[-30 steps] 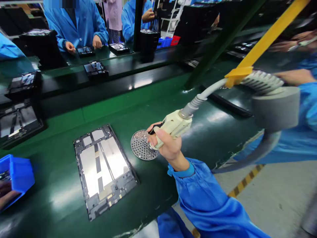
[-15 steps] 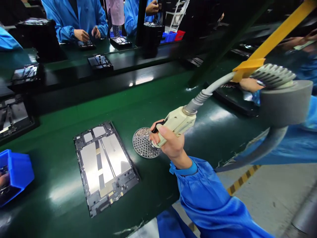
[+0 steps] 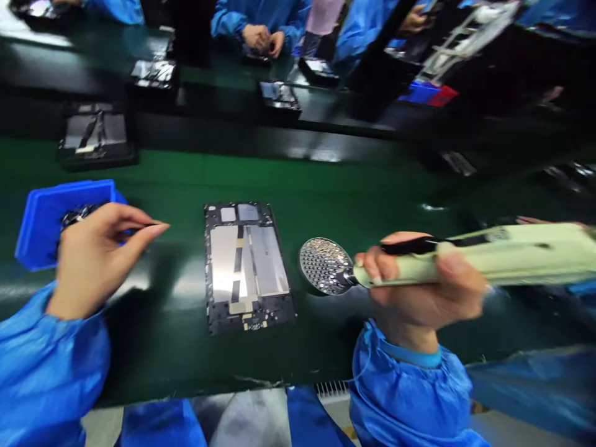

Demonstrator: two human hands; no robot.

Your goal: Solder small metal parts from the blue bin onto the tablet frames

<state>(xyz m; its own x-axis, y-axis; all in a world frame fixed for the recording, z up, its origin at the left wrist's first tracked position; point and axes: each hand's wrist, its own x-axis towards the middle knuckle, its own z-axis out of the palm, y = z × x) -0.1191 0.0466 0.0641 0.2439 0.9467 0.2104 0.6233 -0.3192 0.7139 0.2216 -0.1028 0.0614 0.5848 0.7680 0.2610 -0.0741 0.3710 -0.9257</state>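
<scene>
My right hand (image 3: 428, 292) is wrapped round a pale electric screwdriver (image 3: 526, 253) with a black lever, held tilted so its tip points left. The tip end is over the edge of a round perforated screw tray (image 3: 316, 279), where small screws lie; I cannot tell whether it touches. My left hand (image 3: 95, 254) is pinched at the fingertips in front of a blue bin (image 3: 35, 226) of small dark parts. A dark sliver shows between the fingers, too small to name. Between my hands an opened tablet (image 3: 272, 261) lies flat, its silvery battery exposed.
Another opened tablet (image 3: 97, 133) sits behind the bin. Beyond a dark raised ledge (image 3: 223, 133), more devices lie on the far bench. A co-worker's hands (image 3: 263, 40) are busy there. The green bench's front edge (image 3: 242, 386) runs just before me.
The view has swung left. My left hand has come into sight by the blue bin, its fingers pinched. My right hand still grips the screwdriver, which now lies nearer level.
</scene>
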